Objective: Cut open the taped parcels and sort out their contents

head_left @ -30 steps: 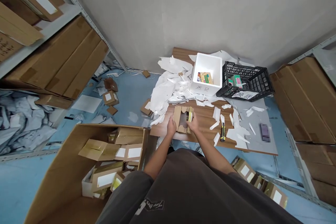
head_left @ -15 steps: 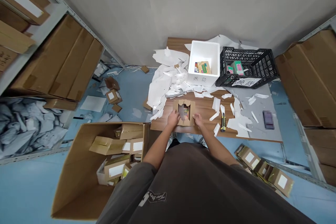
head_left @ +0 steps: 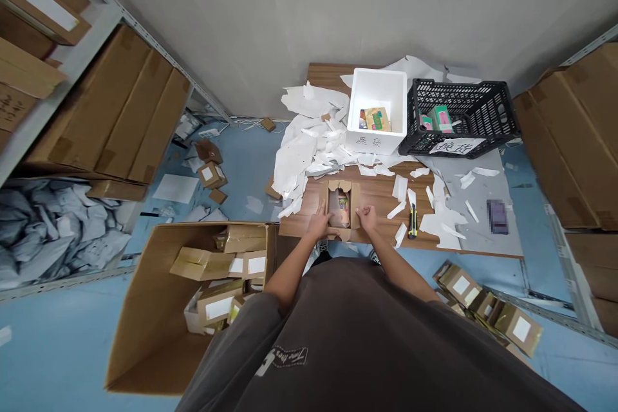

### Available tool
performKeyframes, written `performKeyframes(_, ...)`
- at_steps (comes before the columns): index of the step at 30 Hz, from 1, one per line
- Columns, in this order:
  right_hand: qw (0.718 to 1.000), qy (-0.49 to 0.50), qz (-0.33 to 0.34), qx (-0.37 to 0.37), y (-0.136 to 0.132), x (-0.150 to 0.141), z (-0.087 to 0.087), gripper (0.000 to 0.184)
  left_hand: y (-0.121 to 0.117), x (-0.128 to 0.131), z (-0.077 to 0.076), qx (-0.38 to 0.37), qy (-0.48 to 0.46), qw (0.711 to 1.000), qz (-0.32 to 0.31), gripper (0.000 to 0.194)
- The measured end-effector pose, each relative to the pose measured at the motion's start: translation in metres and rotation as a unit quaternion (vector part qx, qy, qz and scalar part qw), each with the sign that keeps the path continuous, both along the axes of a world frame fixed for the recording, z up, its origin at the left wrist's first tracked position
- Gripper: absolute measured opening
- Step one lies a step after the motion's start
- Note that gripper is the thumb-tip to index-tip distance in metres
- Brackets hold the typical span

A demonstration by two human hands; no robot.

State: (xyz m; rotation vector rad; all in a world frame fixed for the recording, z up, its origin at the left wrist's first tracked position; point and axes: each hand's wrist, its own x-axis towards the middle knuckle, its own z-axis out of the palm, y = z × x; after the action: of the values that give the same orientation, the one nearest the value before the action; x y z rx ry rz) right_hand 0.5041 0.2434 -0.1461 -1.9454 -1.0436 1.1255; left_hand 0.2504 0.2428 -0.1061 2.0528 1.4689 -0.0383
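A small cardboard box (head_left: 356, 196) lies on the wooden table with its flaps folded outward and torn edges at the top. Inside it shows a small colourful packet (head_left: 343, 203), its kind too small to tell. My left hand (head_left: 318, 223) rests against the box's left side and near corner, fingers and thumb spread apart. At the right flap, my right hand (head_left: 367, 217) has its fingers curled in, pinching the edge. To the right of that hand lies a yellow and black box cutter (head_left: 412, 221).
Behind stand a white foam box (head_left: 376, 143) and a black crate (head_left: 458, 112), each with small packages inside. Torn white paper (head_left: 297, 158) covers the table's left side. A large carton (head_left: 138, 328) of small boxes stands at left. Stocked shelves flank both sides.
My left hand has shifted from gripping the left flap to lying spread along the box's side. The box's near flap now hangs outward, and more of the inside shows.
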Motion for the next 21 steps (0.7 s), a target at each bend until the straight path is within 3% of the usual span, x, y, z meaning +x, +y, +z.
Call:
performKeyframes(2, 0.994, -0.088, 0.064, 0.027, 0.005, -0.001, 0.01, 0.017, -0.007, 0.004, -0.003, 0.015, -0.015, 1.0, -0.006, 0.05)
performKeyframes(4, 0.975, -0.135, 0.168, 0.054, 0.016, -0.008, 0.021, 0.005, -0.011, 0.009, -0.004, 0.028, -0.023, 0.999, -0.007, 0.035)
performKeyframes(6, 0.949, -0.14, 0.272, 0.07, 0.03, -0.021, 0.031, 0.016, -0.014, 0.012, -0.004, 0.045, -0.025, 0.999, 0.001, 0.03)
performKeyframes(8, 0.929, -0.14, 0.331, 0.084, 0.044, -0.036, 0.037, 0.034, -0.021, 0.014, -0.005, 0.07, -0.04, 0.997, -0.001, 0.023)
performKeyframes(11, 0.914, -0.174, 0.346, 0.122, 0.063, -0.055, 0.04, 0.065, -0.034, 0.013, -0.008, 0.106, -0.08, 0.991, -0.028, 0.011)
performKeyframes(14, 0.891, -0.22, 0.37, 0.141, 0.084, -0.067, 0.042, 0.085, -0.043, 0.005, -0.009, 0.119, -0.092, 0.988, -0.037, 0.008)
performKeyframes(17, 0.871, -0.227, 0.42, 0.112, 0.109, -0.083, 0.044, 0.094, -0.045, -0.014, -0.009, 0.116, -0.085, 0.989, -0.017, 0.008)
performKeyframes(21, 0.877, -0.211, 0.426, 0.07, 0.128, -0.112, 0.043, 0.093, -0.043, -0.05, -0.006, 0.113, -0.069, 0.99, 0.05, 0.012)
